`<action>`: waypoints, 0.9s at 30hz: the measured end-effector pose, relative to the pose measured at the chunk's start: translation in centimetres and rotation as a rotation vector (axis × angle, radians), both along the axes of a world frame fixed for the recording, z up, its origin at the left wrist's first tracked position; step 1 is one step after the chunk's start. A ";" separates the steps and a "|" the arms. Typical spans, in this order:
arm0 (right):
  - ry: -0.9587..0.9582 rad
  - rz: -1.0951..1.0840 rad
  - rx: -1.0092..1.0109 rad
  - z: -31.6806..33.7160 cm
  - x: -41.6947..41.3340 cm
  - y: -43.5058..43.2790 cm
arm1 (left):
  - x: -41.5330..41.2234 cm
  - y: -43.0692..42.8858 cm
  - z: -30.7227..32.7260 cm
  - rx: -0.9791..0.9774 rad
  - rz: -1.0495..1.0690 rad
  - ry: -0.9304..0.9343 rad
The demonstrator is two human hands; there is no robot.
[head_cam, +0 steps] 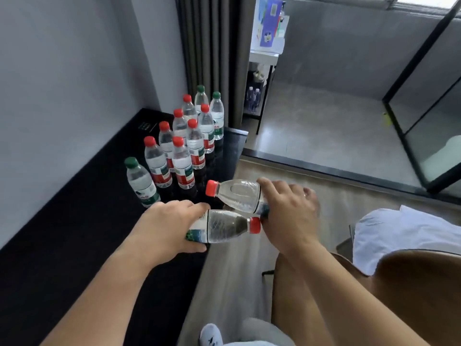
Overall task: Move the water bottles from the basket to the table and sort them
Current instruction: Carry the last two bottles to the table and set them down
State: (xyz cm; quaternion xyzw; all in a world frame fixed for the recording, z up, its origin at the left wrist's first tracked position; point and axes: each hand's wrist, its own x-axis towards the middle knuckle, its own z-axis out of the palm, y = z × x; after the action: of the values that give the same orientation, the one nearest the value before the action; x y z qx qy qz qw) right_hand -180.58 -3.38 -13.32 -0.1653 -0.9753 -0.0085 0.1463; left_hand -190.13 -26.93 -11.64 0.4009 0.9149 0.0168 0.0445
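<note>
Red-capped bottle (222, 226) clutched sideways in left grip (169, 226), second bottle (237, 194) in right grip (289, 211), mid-carry at counter (74, 233) edge, next probably standing both by red-capped rows (178, 156).

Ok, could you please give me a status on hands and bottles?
Left hand grips red-capped clear plastic bottle, sideways. Right hand grips second red-capped bottle. Ten bottles stand on black table. Green-capped bottle close beyond left hand.

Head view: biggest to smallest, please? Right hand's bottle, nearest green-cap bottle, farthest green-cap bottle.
1. Right hand's bottle, partly covered.
2. Nearest green-cap bottle, close second.
3. Farthest green-cap bottle.
Nearness to the camera makes them look bigger; real sizes unsure.
</note>
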 end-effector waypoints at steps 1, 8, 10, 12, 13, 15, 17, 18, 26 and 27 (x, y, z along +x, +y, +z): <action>-0.002 0.026 0.004 -0.1 -1.4 0.3 | -0.8 -0.1 -0.1 -0.002 0.034 -0.012; 0.004 0.299 -0.027 -1.7 -12.0 0.5 | -4.2 -2.1 -1.0 -0.005 0.357 -0.090; -0.008 0.424 -0.042 -2.1 -15.0 0.1 | -4.4 -2.6 -1.0 -0.025 0.477 -0.063; -0.037 0.548 -0.059 -2.3 -17.4 -0.2 | -3.9 -2.9 -0.5 -0.046 0.603 -0.048; -0.042 0.603 -0.067 -2.3 -18.4 -0.4 | -3.5 -3.0 -0.5 -0.063 0.666 -0.037; -0.043 0.711 -0.070 -2.1 -20.1 -0.7 | -2.4 -2.9 0.0 -0.086 0.786 -0.045; -0.048 0.810 -0.064 -1.9 -21.3 -0.9 | -1.0 -2.6 0.2 -0.096 0.892 -0.057; -0.047 0.851 -0.059 -1.7 -21.8 -1.1 | -0.2 -2.4 0.3 -0.105 0.936 -0.055; -0.077 1.091 -0.055 -2.8 -22.7 -3.5 | 5.0 -0.9 -1.0 -0.125 1.169 -0.098; -0.076 1.112 -0.051 -3.3 -22.7 -3.8 | 5.4 -0.7 -1.5 -0.120 1.183 -0.107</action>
State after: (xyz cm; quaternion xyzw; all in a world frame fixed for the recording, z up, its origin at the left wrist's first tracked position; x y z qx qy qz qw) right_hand -203.28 -7.20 -16.58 0.3712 -0.9201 0.0876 0.0894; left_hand -184.72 -27.66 -13.15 -0.1811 0.9787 0.0071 0.0964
